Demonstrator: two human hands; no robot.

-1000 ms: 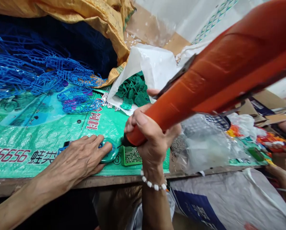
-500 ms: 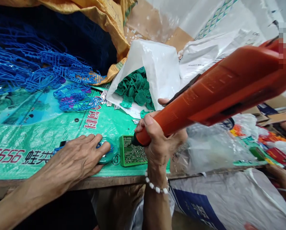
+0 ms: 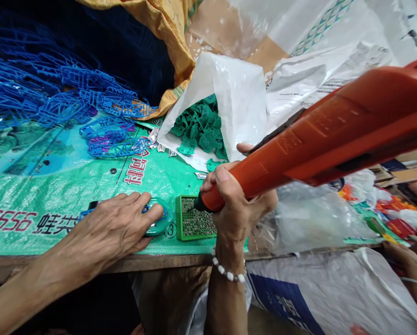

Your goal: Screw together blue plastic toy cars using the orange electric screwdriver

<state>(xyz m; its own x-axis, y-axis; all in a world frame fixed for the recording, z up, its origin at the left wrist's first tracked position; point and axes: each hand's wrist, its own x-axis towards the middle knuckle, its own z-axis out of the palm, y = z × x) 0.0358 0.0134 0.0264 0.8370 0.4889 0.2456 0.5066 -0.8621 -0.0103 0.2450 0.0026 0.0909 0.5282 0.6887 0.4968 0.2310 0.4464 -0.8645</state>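
Note:
My right hand is wrapped around a long orange-red electric screwdriver, held tilted with its black nose down at the left. The nose is over a green tray full of small screws, and the thin bit points down among them. To the left, my left hand lies over a rounded teal and blue plastic piece on the table, fingers curled over it. Much of this piece is hidden under the palm; a blue and black end shows beyond the knuckles.
Beyond the tray lies an open white bag of green plastic parts. Blue plastic frames spill from a yellow woven sack at the far left. Clear plastic lies to the right, with another person's arm further right.
The view has shifted slightly. Both hands hold nearly the same places, with the screwdriver nose still over the screw tray.

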